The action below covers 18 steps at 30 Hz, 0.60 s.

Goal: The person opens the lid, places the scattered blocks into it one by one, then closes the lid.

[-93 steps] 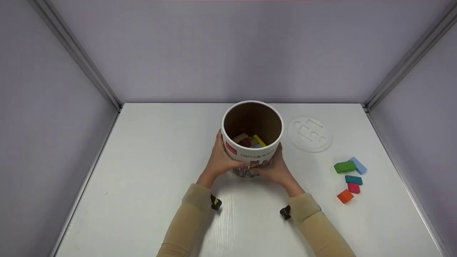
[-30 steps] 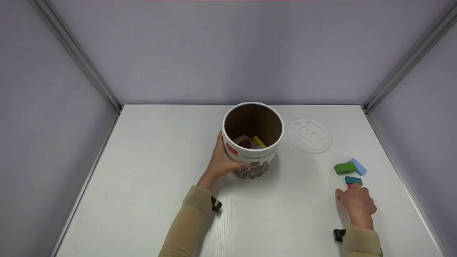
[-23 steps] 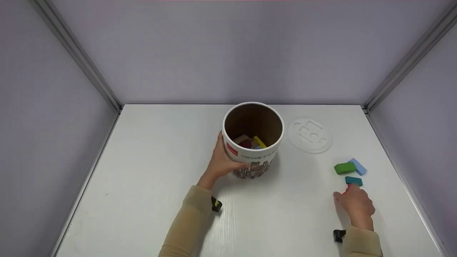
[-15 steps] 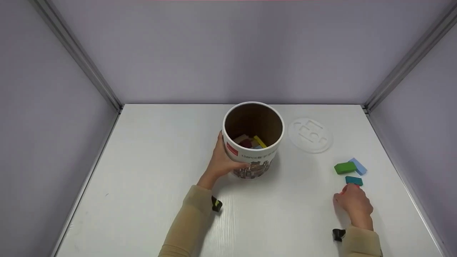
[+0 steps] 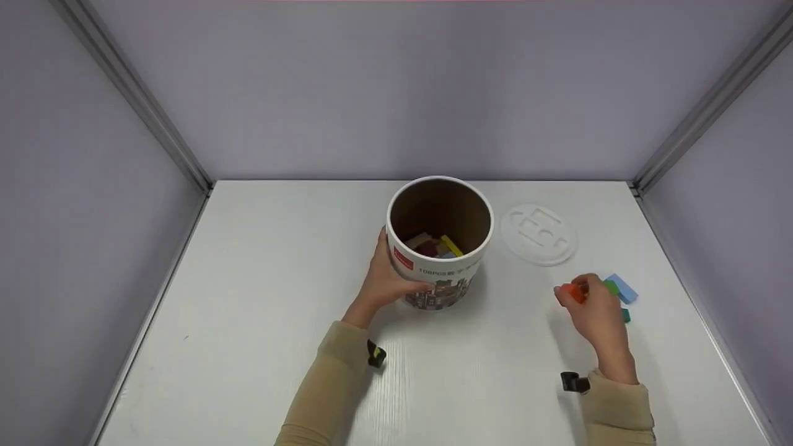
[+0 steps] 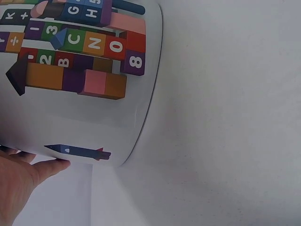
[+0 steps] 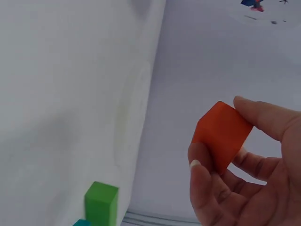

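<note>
A white cylindrical bucket [image 5: 441, 270] of toy blocks stands upright on the table, colored blocks [image 5: 433, 246] visible at its bottom. My left hand [image 5: 385, 280] grips its left side, thumb across the front; in the left wrist view the thumb [image 6: 51, 168] lies along the printed wall. Between thumb and fingertips my right hand [image 5: 591, 306] pinches an orange block [image 7: 222, 134], raised above the table. Past that hand lie a green block [image 5: 611, 287], a light blue block [image 5: 622, 288] and a teal block [image 5: 626, 314], partly covered by it. The red block is out of sight.
A clear round lid [image 5: 538, 235] lies flat on the white table [image 5: 266, 279], right of the bucket and beyond my right hand. Grey panels [image 5: 396, 93] enclose the table at the back and both sides.
My right hand left the bucket, reached the blocks at right, took hold of the orange block, then rose with it up and leftward. The left hand stays on the bucket.
</note>
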Motion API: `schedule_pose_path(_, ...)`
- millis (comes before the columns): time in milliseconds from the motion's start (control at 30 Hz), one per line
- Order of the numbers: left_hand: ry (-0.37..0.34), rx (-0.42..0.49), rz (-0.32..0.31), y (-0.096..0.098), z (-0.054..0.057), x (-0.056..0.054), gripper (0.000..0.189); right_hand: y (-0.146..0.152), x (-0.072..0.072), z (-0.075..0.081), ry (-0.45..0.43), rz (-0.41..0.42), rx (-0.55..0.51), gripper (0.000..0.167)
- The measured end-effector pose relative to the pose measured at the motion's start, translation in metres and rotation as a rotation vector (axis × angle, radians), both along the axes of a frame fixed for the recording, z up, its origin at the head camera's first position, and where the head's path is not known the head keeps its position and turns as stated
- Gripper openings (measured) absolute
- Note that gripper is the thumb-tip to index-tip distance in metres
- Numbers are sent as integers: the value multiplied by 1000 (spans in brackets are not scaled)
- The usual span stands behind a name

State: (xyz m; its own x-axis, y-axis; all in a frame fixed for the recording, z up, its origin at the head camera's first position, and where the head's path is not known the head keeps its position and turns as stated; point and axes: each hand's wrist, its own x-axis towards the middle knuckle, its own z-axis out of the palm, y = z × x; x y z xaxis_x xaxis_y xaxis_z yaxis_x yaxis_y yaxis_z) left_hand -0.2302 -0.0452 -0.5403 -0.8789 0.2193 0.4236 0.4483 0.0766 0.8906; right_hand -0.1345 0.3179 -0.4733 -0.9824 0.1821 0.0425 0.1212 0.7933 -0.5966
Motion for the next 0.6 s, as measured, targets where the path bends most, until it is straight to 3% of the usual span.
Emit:
schedule_pose_path(200,9,31,-15,-1,22,13,134,-30,-12,31,250,65,-42,36)
schedule_pose_path(267,-1,21,-9,-1,24,15,134,-40,-16,42,309,82,-63,35)
schedule_pose_path(600,11,20,-5,0,24,13,133,-83,-32,76,438,227,-86,36)
